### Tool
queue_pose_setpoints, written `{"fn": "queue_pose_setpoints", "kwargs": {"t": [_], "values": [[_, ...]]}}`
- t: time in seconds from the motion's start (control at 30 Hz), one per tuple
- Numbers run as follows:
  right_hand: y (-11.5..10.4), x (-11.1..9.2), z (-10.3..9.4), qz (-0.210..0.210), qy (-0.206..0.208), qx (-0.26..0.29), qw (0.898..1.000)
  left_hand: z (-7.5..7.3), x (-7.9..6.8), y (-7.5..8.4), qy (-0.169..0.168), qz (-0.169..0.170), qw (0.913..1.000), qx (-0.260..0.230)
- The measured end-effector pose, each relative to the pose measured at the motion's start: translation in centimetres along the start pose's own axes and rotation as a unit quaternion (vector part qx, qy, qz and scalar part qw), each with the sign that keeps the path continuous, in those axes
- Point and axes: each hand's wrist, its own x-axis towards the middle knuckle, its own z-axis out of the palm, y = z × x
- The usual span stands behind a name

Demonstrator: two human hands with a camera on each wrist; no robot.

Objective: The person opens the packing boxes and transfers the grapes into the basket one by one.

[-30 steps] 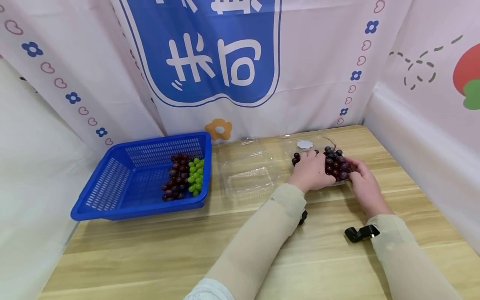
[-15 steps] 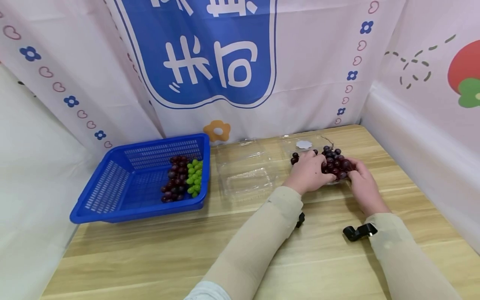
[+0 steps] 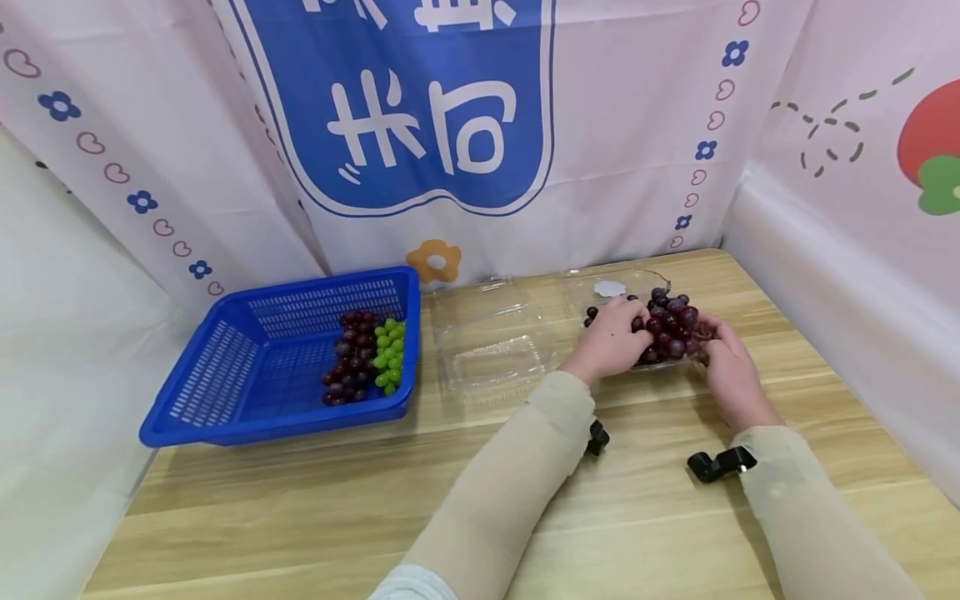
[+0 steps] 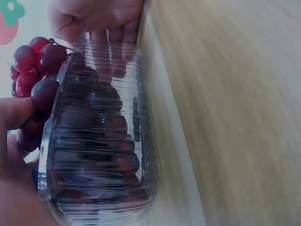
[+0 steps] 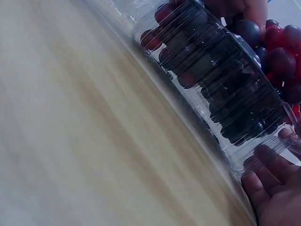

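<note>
A clear plastic clamshell container (image 5: 207, 70) on the table holds dark red grapes (image 3: 663, 329), some heaped above its rim. My left hand (image 3: 609, 337) grips part of the bunch from the left, thumb against the grapes in the left wrist view. At the container's right end, my right hand (image 3: 731, 371) holds the end wall, its fingers (image 5: 277, 172) outside the plastic and its thumb beside the grapes. The open lid (image 3: 581, 287), with a white label (image 3: 609, 288), lies behind. Grapes hide part of both hands' fingertips.
A second clear clamshell container (image 3: 495, 358) stands open left of the hands. Farther left, a blue basket (image 3: 262, 425) contains a bunch of dark grapes (image 3: 351, 358) and a green bunch (image 3: 390, 354). A printed cloth (image 3: 622, 167) hangs behind the wooden table (image 3: 300, 517).
My left hand has shifted slightly left and its fingers have drawn in on the grapes. The heaped grapes have risen a little at the right end. My right hand stays nearly still.
</note>
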Motion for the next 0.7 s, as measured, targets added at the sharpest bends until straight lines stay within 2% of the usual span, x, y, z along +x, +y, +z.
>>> {"fn": "queue_pose_setpoints", "kwargs": {"t": [0.2,0.33,0.43,0.63,0.7], "values": [[0.0,0.2,0.1,0.0,0.003,-0.008,1.0,0.2,0.1,0.3,-0.034,-0.009,0.9973,0.065],[0.2,0.3,0.1,-0.007,0.001,-0.005,1.0,0.2,0.4,0.5,-0.033,-0.026,0.998,0.048],[0.2,0.4,0.1,-0.011,-0.005,0.003,1.0,0.3,0.5,0.8,-0.032,-0.021,0.9983,0.044],[0.1,0.3,0.1,-0.016,-0.009,0.008,1.0,0.8,0.3,1.4,-0.035,-0.018,0.9892,0.141],[0.0,0.3,0.2,-0.019,-0.004,0.008,1.0,0.9,0.2,1.4,-0.031,-0.02,0.9873,0.155]]}}
